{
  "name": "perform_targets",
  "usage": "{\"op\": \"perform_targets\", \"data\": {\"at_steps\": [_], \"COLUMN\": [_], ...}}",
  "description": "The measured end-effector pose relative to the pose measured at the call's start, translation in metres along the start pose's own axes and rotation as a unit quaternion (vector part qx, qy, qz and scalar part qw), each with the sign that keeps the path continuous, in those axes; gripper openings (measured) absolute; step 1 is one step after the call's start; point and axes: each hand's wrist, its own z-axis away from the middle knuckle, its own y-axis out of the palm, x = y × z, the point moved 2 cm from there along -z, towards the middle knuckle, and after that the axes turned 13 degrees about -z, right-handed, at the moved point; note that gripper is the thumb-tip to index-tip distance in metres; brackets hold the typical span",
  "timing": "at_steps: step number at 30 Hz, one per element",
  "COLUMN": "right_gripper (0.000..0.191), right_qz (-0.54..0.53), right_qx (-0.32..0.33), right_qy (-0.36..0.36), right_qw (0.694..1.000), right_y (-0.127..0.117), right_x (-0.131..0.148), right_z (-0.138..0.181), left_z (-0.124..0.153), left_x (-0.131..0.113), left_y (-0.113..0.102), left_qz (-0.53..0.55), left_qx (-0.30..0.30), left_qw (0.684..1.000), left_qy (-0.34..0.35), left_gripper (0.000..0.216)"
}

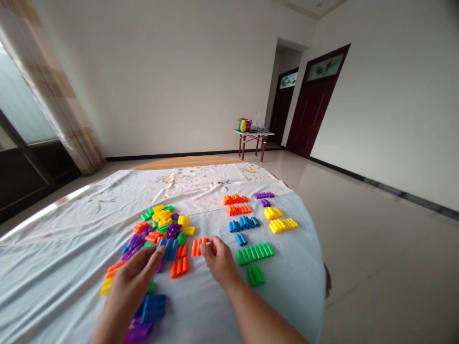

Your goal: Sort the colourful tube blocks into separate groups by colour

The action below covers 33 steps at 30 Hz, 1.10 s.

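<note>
Between the thumb and fingers of my left hand (138, 267) is a joined set of blue plastic tubes (169, 249). My right hand (219, 258) pinches a similar orange set of plastic tubes (198, 247) at its right end. Below and left of that lies another orange set (179, 267) on the cloth. Behind my left hand spreads a mixed heap of yellow, purple, green and orange tube sets (165, 217). Blue sets (154, 308) and purple sets (139, 330) lie close to my left wrist, partly covered by it.
Right of my hands, tubes lie grouped by colour: orange (238, 210), blue (245, 223), green (255, 253), purple (264, 195) and yellow (283, 225). A wrinkled pale tablecloth (201, 191) covers the rounded table. Farther off, a small table (254, 133) carries a colourful bag (245, 125).
</note>
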Motion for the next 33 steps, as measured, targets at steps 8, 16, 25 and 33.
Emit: {"op": "perform_targets", "data": {"at_steps": [8, 16, 25, 33], "right_gripper": [0.032, 0.043, 0.030, 0.040], "right_qz": [0.235, 0.263, 0.312, 0.353], "right_qx": [0.043, 0.073, 0.043, 0.097], "right_qy": [-0.037, -0.063, -0.044, 0.019], "right_qw": [0.970, 0.960, 0.948, 0.930], "right_y": [-0.003, 0.005, 0.005, 0.000], "right_x": [0.000, -0.002, 0.004, 0.009], "right_z": [0.004, 0.010, 0.008, 0.009], "left_z": [0.005, 0.013, 0.018, 0.024], "left_x": [0.011, 0.018, 0.026, 0.020], "left_y": [0.009, 0.003, 0.017, 0.018], "left_qz": [-0.133, -0.190, -0.157, -0.117], "left_qx": [-0.098, -0.122, -0.080, -0.069], "left_qw": [0.986, 0.974, 0.980, 0.986], "left_qy": [0.009, 0.037, 0.097, 0.100], "left_gripper": [0.050, 0.048, 0.047, 0.052]}}
